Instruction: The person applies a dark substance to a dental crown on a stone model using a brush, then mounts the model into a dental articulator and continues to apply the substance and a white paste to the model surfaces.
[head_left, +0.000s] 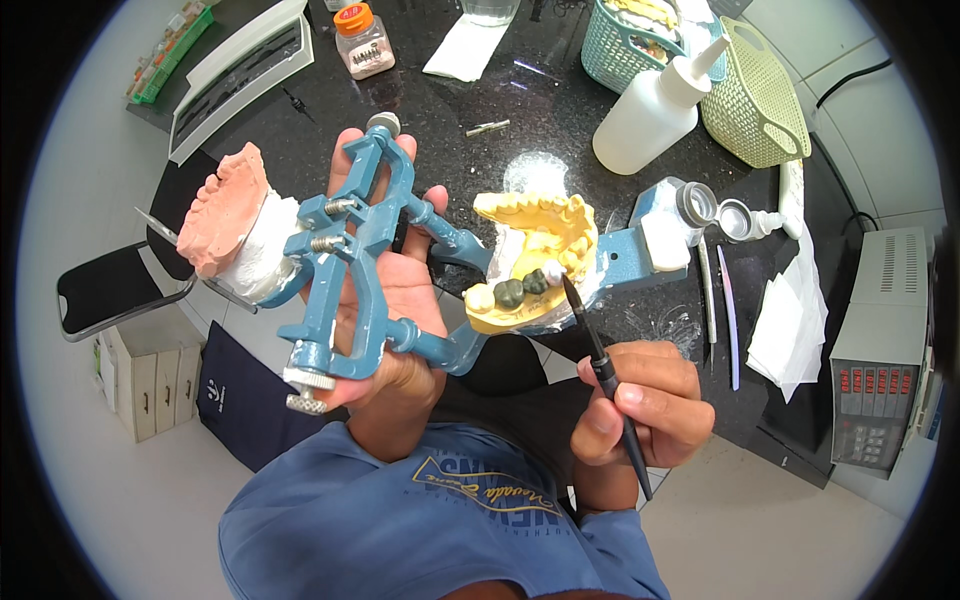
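Observation:
My left hand (408, 285) is wrapped from below around a blue dental articulator (318, 305), tipped open. A pink tooth cast (222, 222) on white plaster is mounted on its left part. On its right part sits a yellow dental model (572, 218) with several dark green-black teeth (510, 293) and one whitish tooth (553, 270). Between the thumb and fingers of my right hand (655, 400) is a slim black brush (590, 335). Its dark tip is at the whitish tooth; whether it touches, I cannot tell.
Behind the model stand a white squeeze bottle (645, 125), a teal basket (615, 58), a yellow-green basket (755, 105) and an orange-capped jar (366, 55). Right of it are a small open jar (697, 204), a purple tool (728, 320), white tissues (790, 325) and a grey control box (878, 345).

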